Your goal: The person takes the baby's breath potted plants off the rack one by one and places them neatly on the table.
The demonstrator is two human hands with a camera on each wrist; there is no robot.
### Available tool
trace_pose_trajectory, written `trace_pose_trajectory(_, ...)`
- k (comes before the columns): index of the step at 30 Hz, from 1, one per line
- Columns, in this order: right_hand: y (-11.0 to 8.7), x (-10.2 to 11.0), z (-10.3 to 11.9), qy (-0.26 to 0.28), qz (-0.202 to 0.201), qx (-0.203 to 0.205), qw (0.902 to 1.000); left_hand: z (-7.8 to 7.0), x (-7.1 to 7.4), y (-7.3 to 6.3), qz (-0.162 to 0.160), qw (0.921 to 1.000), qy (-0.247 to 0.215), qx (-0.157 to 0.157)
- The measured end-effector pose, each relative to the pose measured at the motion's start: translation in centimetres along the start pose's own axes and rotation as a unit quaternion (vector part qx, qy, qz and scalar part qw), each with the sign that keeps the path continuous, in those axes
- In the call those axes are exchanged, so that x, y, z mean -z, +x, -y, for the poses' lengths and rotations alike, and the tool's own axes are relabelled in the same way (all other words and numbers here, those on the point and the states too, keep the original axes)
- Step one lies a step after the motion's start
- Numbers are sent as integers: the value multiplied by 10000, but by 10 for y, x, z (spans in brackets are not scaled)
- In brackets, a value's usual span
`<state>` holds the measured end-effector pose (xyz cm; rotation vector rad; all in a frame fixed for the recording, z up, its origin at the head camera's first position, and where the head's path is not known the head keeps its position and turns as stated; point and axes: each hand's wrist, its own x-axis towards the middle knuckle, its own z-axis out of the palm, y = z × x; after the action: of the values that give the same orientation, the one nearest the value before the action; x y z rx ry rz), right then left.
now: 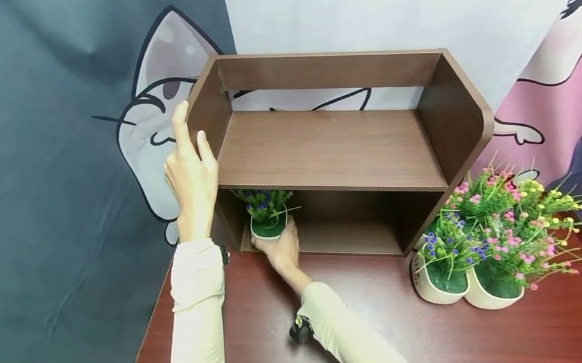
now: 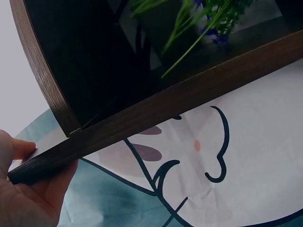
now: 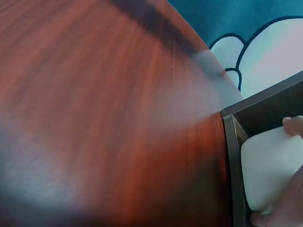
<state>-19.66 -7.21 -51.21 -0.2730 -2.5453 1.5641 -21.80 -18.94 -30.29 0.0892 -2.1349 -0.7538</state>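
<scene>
A brown two-tier wooden shelf [image 1: 331, 150] stands on the table. At its left side panel is my left hand [image 1: 191, 177]; the left wrist view has the thumb and fingers on opposite faces of the panel edge, gripping it. Inside the lower compartment, at the left end, my right hand [image 1: 283, 248] holds a small white flowerpot [image 3: 270, 165] with green leaves and blue flowers [image 1: 263, 203]. The right wrist view shows fingers around the pot's wall, close to the shelf's corner. The upper board hides the tops of these flowers.
Right of the shelf, several potted plants stand close together, with blue flowers [image 1: 449, 239], pink flowers [image 1: 512, 224] and yellow flowers [image 1: 554, 202]. The reddish-brown table [image 1: 269, 335] extends in front. A printed cloth backdrop [image 1: 42, 181] hangs at the left and behind.
</scene>
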Motion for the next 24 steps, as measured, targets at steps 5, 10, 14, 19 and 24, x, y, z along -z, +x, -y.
trace_pose_trajectory(5,-20,26,-17,360,345,433,9978,0,2,2,-1,9999,98,79)
trace_pose_trajectory(10,-47,51,-30,677,720,565,9935,4,8,5,-13,9999,120,116)
trace_pose_trajectory(14,-61,80,-46,841,972,514,9904,2,6,6,29,9999,48,164)
trace_pose_trajectory(19,-79,125,-76,719,1205,480,9889,0,1,2,59,9998,-32,206)
trace_pose_trajectory(24,-95,166,-94,959,1137,168,9887,-2,0,0,44,9996,-85,262)
